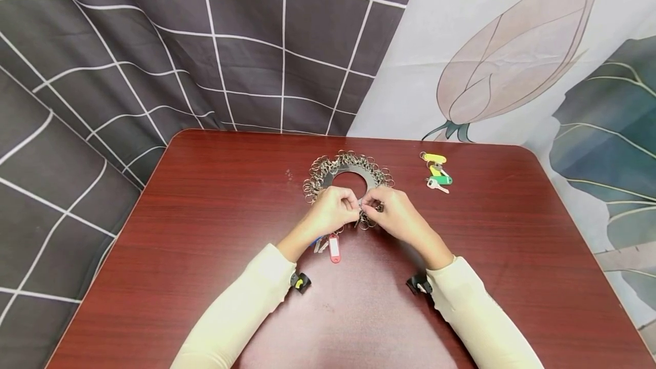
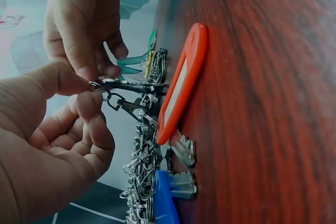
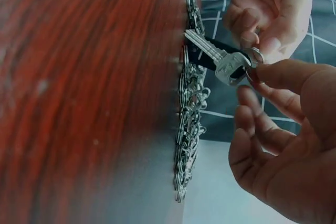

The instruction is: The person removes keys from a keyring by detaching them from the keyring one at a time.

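A silver key (image 3: pixel 218 59) hangs from a small split ring (image 3: pixel 255 56) between my two hands, with a dark flat piece behind it. My left hand (image 1: pixel 335 208) pinches the ring between thumb and forefinger. From the other side, my right hand (image 1: pixel 397 212) pinches the same ring. Below them lies a grey ring-shaped plate (image 1: pixel 370 176) fringed with many metal rings and swivel clasps. One clasp (image 2: pixel 126 104) hangs close to my left fingertips. A red key tag (image 1: pixel 335 248) and a blue tag (image 2: pixel 165 198) with keys lie at the plate's near edge.
Yellow tags (image 1: pixel 434 158) and a green tag (image 1: pixel 442 180) with keys (image 1: pixel 438 187) lie at the back right of the red-brown table (image 1: pixel 230 187). Behind the table hang a dark grid-patterned curtain (image 1: pixel 246 61) and a light flower-printed one (image 1: pixel 410 73).
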Action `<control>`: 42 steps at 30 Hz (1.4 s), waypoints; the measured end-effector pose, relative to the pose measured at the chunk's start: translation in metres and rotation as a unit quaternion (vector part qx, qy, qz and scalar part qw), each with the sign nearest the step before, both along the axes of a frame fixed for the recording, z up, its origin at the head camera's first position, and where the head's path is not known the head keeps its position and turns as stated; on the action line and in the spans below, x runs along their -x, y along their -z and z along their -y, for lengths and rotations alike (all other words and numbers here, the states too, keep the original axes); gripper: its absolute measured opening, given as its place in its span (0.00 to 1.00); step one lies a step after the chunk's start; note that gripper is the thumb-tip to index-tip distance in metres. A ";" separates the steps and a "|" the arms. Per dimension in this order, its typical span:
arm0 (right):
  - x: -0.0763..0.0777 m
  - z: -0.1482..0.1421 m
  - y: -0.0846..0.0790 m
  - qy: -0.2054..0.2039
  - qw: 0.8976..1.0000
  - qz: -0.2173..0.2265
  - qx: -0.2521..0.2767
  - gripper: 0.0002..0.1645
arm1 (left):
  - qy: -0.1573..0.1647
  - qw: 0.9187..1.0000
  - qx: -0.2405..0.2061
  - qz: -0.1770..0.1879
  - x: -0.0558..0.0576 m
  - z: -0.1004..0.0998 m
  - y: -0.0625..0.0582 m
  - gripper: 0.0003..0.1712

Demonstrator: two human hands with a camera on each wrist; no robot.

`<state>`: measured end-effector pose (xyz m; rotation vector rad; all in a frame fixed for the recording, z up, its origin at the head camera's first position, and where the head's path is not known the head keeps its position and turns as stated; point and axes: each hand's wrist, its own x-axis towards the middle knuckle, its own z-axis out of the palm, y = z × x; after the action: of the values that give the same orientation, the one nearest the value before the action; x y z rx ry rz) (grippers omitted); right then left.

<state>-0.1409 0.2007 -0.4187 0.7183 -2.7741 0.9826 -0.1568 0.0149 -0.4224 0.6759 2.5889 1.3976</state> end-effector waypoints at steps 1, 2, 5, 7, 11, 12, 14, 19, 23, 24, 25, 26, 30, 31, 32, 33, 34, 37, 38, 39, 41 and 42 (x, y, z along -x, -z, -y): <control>0.000 0.000 0.000 -0.002 1.000 -0.005 0.001 0.02 | 0.000 1.000 0.000 -0.004 0.000 0.000 0.000 0.05; 0.000 0.000 0.000 -0.001 1.000 -0.007 0.004 0.02 | 0.000 1.000 0.000 -0.008 0.000 0.000 0.000 0.05; 0.001 0.000 0.000 -0.001 1.000 -0.005 0.010 0.03 | 0.000 1.000 0.007 -0.022 -0.001 0.001 -0.001 0.05; 0.001 0.001 0.000 -0.001 1.000 -0.003 0.013 0.03 | -0.003 0.999 0.016 -0.028 -0.002 0.000 -0.002 0.05; 0.001 0.001 0.000 -0.001 1.000 -0.005 0.013 0.03 | -0.012 0.999 0.040 -0.029 -0.003 -0.002 -0.004 0.05; 0.001 0.001 0.000 0.000 1.000 -0.005 0.013 0.03 | -0.013 0.999 0.045 -0.027 -0.003 -0.002 -0.005 0.06; 0.001 0.001 0.000 0.002 1.000 -0.002 0.010 0.03 | -0.011 0.998 0.052 -0.026 -0.003 -0.002 -0.006 0.06; 0.000 0.002 -0.001 0.008 1.000 0.000 0.000 0.03 | 0.003 0.998 0.051 -0.041 -0.003 -0.003 -0.005 0.08; 0.000 0.001 -0.002 0.016 1.000 -0.016 0.000 0.03 | 0.007 0.998 0.048 -0.049 -0.003 -0.002 -0.004 0.08; 0.000 0.000 -0.002 0.019 1.000 -0.020 0.001 0.03 | 0.007 0.998 0.047 -0.050 -0.003 -0.002 -0.004 0.08; 0.000 0.000 -0.002 0.021 1.000 -0.023 0.001 0.03 | 0.006 0.998 0.047 -0.049 -0.004 -0.002 -0.004 0.08; 0.000 0.000 -0.002 0.022 0.999 -0.025 0.001 0.03 | 0.004 0.998 0.045 -0.047 -0.004 -0.001 -0.005 0.07; 0.000 0.000 -0.001 0.022 0.999 -0.023 -0.001 0.03 | -0.004 0.999 0.044 -0.027 -0.005 -0.001 -0.005 0.07; 0.000 0.000 -0.001 0.021 1.000 -0.021 -0.002 0.03 | -0.007 0.999 0.046 -0.023 -0.005 -0.002 -0.005 0.07; 0.000 0.000 0.000 0.019 1.000 -0.019 -0.002 0.03 | -0.008 0.999 0.046 -0.021 -0.004 -0.002 -0.005 0.07; 0.000 0.001 0.000 0.017 1.000 -0.017 -0.001 0.03 | -0.010 0.999 0.048 -0.020 -0.004 -0.003 -0.004 0.07; 0.000 0.001 0.000 0.016 1.000 -0.015 -0.001 0.03 | -0.012 0.998 0.050 -0.022 -0.004 -0.003 -0.004 0.07; 0.000 0.001 0.001 0.013 1.000 -0.013 0.001 0.03 | -0.015 0.998 0.048 -0.030 -0.004 -0.005 -0.002 0.07; 0.000 0.001 0.001 0.013 1.000 -0.013 0.002 0.03 | -0.016 0.998 0.044 -0.032 -0.004 -0.005 -0.002 0.07; 0.000 0.001 0.001 0.014 1.000 -0.014 0.002 0.03 | -0.017 0.999 0.041 -0.032 -0.004 -0.005 -0.001 0.07; 0.000 0.001 0.001 0.020 1.000 -0.018 0.002 0.02 | -0.016 0.999 0.034 -0.032 -0.004 -0.004 -0.001 0.08; 0.000 0.001 0.001 0.024 1.000 -0.021 0.001 0.02 | -0.015 0.999 0.031 -0.031 -0.004 -0.004 0.000 0.08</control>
<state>-0.1407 0.2002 -0.4197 0.6622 -2.7413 0.9497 -0.1527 0.0187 -0.4222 0.6841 2.6888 1.3200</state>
